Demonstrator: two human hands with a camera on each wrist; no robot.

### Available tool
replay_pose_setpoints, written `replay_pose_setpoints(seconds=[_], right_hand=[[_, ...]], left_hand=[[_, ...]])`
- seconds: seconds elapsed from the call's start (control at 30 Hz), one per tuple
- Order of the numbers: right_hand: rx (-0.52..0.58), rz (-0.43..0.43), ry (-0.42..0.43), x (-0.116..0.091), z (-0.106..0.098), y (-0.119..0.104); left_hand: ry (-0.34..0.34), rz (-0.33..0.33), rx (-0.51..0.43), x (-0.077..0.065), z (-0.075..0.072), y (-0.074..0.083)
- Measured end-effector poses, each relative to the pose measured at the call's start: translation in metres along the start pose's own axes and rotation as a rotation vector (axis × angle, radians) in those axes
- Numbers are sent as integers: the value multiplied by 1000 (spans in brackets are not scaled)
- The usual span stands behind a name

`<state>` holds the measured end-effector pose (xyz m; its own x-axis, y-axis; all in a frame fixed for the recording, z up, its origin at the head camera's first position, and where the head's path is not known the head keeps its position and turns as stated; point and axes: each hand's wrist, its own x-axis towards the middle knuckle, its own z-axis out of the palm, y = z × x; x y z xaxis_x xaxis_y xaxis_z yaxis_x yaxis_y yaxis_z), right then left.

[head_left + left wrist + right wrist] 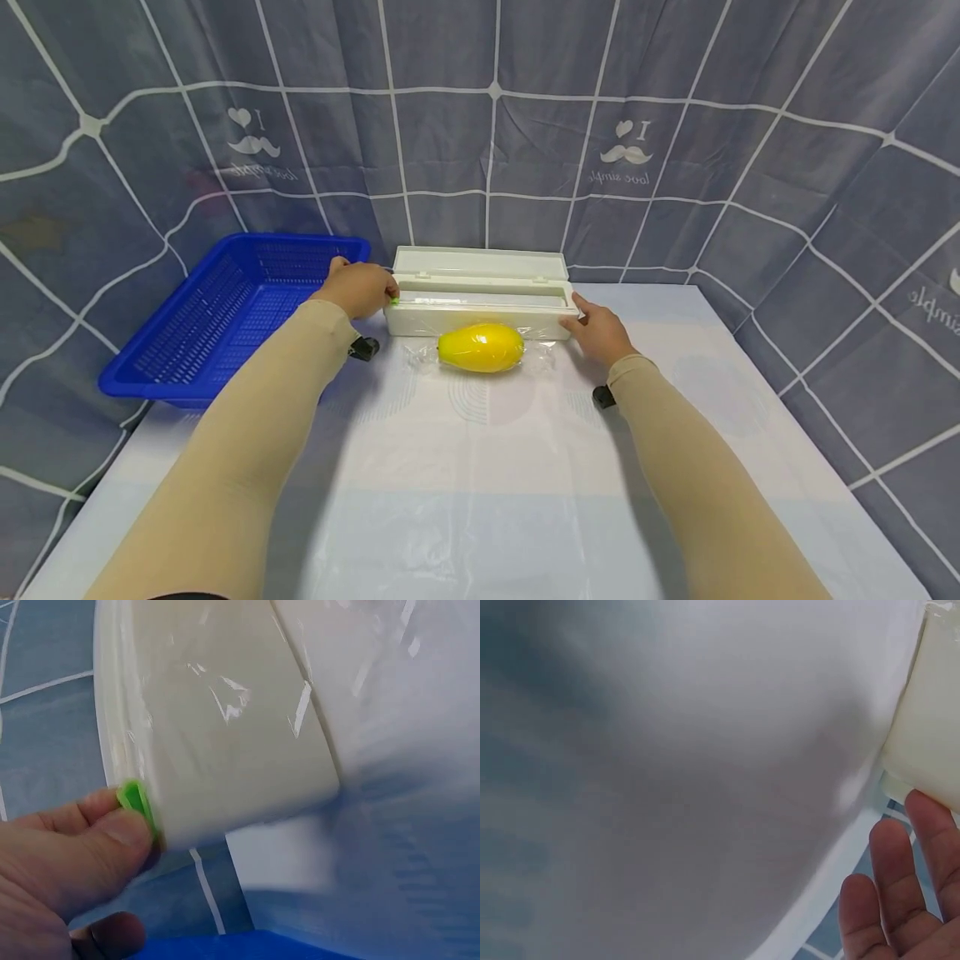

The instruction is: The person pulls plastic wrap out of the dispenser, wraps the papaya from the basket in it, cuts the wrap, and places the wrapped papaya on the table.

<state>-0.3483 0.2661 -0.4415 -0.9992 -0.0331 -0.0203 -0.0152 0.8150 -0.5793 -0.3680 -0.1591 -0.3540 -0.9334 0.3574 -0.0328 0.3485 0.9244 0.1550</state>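
A white cling film dispenser box (480,321) sits at the back of the table, its lid (480,263) raised. At the box's left end my left hand (356,289) pinches a small green slide cutter (135,801) between thumb and forefinger. My right hand (600,331) holds the right end, thumb on the front face; in the right wrist view the other fingers (896,877) extend beside the box end. Against the front of the box lies a yellow papaya-like fruit (482,348), with clear cling film (538,357) spread out on both sides of it.
To the left stands a blue plastic basket (161,390) with slotted walls, close to my left forearm. A grey curtain (442,142) with white lines hangs behind the table and along its sides. The table has a pale patterned cloth (487,467).
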Motion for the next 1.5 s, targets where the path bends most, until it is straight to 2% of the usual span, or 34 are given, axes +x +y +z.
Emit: replay_pose_setpoints(seconds=[0.2,0.37,0.5,0.7,1.1,1.27,1.5], right_hand=[[-20,-17,-40,-1,-6,-3],[-13,11,-73,-3,-10,-8],[-24,14,-34,-4,-9,-10],[-58,-26,32,-2,-3,-10],[-46,-33,2,0,-5,-6],[-67,-21,-36,0,-8,-9],[-114,2,-97,1,-12,-13]], left_hand=[[-16,-2,-39,-2,-1,0],[-25,-10,-48,-2,-1,-1],[-22,-12,-61,-3,0,-1],[-3,-2,-50,-4,-2,1],[27,-4,22,-3,0,2],[28,-9,62,-2,5,8],[55,15,51,-4,10,30]])
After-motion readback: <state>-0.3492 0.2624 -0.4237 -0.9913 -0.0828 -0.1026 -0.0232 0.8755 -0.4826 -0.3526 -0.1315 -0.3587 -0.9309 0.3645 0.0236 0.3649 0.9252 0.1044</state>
